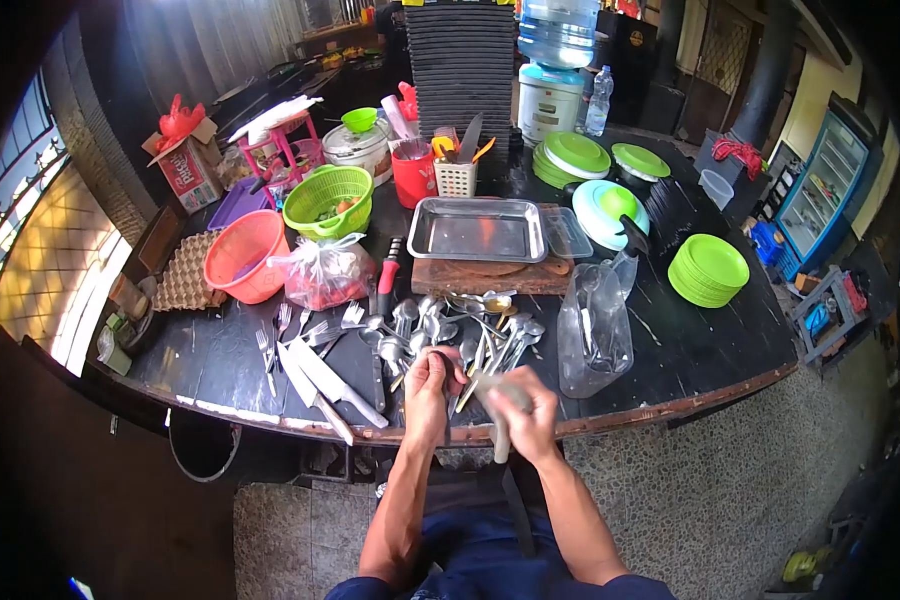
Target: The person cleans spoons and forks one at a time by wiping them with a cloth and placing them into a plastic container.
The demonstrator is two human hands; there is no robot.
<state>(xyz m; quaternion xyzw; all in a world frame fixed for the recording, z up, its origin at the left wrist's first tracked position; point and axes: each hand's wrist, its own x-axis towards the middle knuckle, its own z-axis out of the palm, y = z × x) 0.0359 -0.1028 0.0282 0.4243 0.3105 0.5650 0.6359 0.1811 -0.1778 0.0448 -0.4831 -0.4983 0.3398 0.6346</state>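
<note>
My left hand (430,392) is closed in front of me at the table's front edge, around a dark thin item that I cannot make out clearly. Just right of it, my right hand (526,412) grips a greyish cloth (511,396), blurred by motion, part of which hangs down. Beyond both hands lies a pile of spoons (432,322) on the black table. Two large knives (322,378) rest left of my left hand, beside several forks (264,345). A clear plastic bag (596,335) with some cutlery inside lies to the right.
A metal tray (478,230) sits on a wooden board (490,278) behind the spoons. Green plates (708,270) are stacked at the right. A red basin (246,262), a green basket (328,203) and an egg tray (186,272) occupy the left. The front edge (660,412) curves before me.
</note>
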